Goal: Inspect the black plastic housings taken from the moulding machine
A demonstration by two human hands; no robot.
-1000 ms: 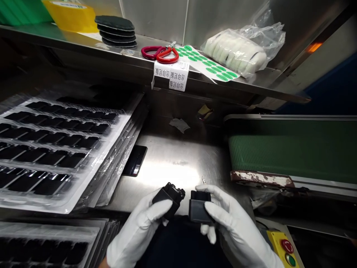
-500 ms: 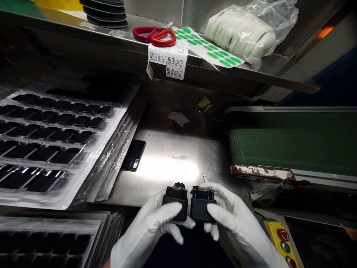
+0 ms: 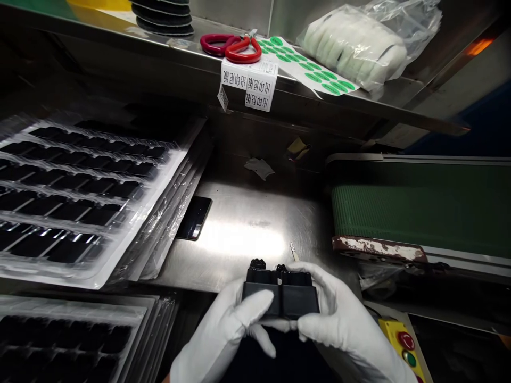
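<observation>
Left hand (image 3: 227, 330) and right hand (image 3: 339, 324) (both white-gloved) each clasp one black housing, the pair (image 3: 280, 291) pressed side by side above the steel bench (image 3: 239, 234); trays (image 3: 80, 191) remain loaded at left.

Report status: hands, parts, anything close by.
Left hand grips left black part; right hand grips right black part. Parts pressed side by side above bench edge. Small blade just beyond, apart.
</observation>
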